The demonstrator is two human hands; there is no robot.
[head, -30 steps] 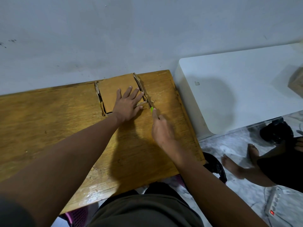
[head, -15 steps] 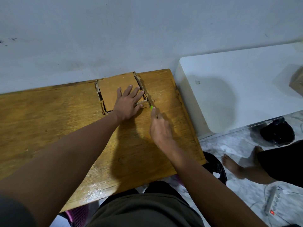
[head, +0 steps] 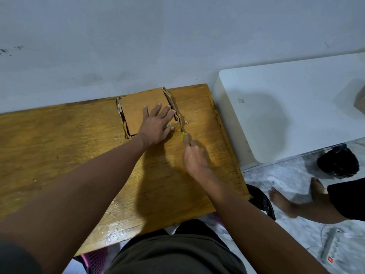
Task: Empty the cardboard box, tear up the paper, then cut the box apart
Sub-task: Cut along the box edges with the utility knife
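Observation:
A flattened brown cardboard box point(head: 138, 107) lies at the far edge of the wooden table point(head: 59, 147), against the wall. My left hand point(head: 156, 125) presses flat on its near right part, fingers spread. My right hand point(head: 194, 159) grips a cutter with a green tip point(head: 183, 134), its blade at the box's near right corner. Small cardboard scraps point(head: 185, 122) lie just right of that corner.
A white table point(head: 286, 107) stands close on the right, with a brown object at its far right edge. On the floor are another person's bare feet point(head: 284, 200), a black bag point(head: 337, 163) and a white power strip point(head: 328, 246). A dark bin point(head: 260, 200) sits under the table's corner.
My right hand with the cutter has shifted slightly along the box's right edge. The other person's feet have moved on the floor. My left hand stays pressed on the box.

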